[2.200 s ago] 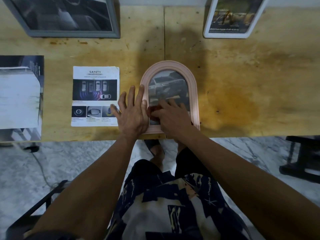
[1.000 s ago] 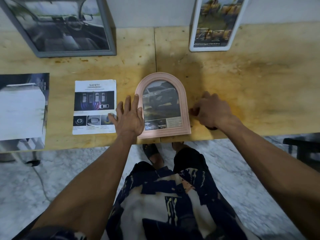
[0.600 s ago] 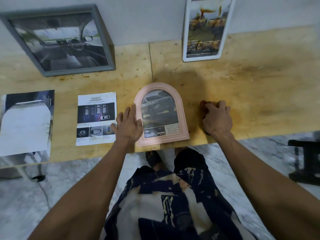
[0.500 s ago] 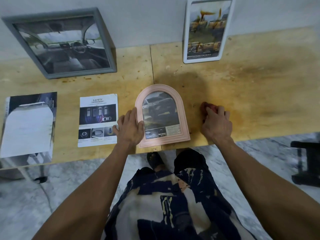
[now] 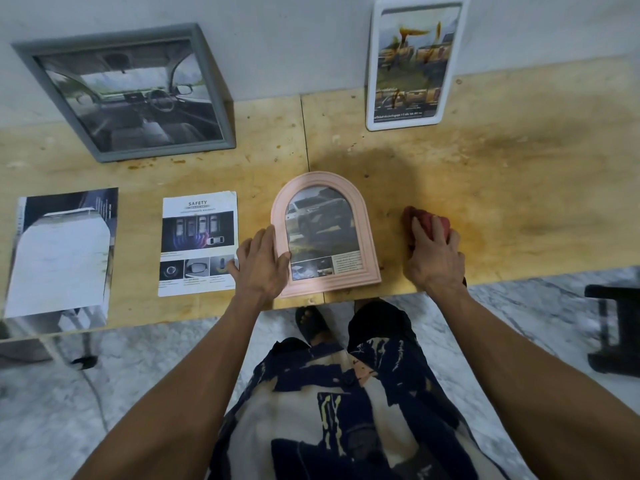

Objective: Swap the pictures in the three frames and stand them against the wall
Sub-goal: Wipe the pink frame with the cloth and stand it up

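Head view: our left hand (image 5: 260, 262) lies flat on pink frame (image 5: 323, 233), fingers spread; right hand (image 5: 433, 258) grips rag (image 5: 424, 221). One-handed lift (frame near table (image 5: 502, 188) edge) could drop it.

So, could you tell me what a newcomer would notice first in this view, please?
The pink arched frame lies flat at the table's near edge, the left hand on its left side. To its right, the right hand covers a red cloth. A grey frame and white frame lean against the wall.
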The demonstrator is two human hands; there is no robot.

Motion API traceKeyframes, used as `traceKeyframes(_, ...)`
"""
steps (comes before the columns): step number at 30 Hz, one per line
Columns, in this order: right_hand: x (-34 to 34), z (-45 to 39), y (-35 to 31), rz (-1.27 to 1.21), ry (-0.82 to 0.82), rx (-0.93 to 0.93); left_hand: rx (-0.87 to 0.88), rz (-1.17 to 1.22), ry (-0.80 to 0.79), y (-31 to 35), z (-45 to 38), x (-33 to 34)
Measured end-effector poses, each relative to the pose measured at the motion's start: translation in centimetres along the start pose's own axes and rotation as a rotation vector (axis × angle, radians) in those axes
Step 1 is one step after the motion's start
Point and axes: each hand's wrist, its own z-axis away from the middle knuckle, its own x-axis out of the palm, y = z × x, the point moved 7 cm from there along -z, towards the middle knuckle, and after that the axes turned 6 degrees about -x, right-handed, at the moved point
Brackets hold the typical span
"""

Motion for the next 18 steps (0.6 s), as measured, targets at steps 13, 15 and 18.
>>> traceKeyframes(13,-0.1,0.7,-8.2,-0.439,0.142,-0.086,-0.031,0.016,0.030,0.5,0.6,-0.7)
traceKeyframes(15,1.1,0.6,-8.6,-0.533,0.106,-0.037,-0.053,-0.025,0.046,0.4,0.7,-0.8)
traceKeyframes(18,2.2,0.4,-8.4,-0.586,0.049,0.024,-0.093,-0.045,0.036,0.3,0.7,-0.7)
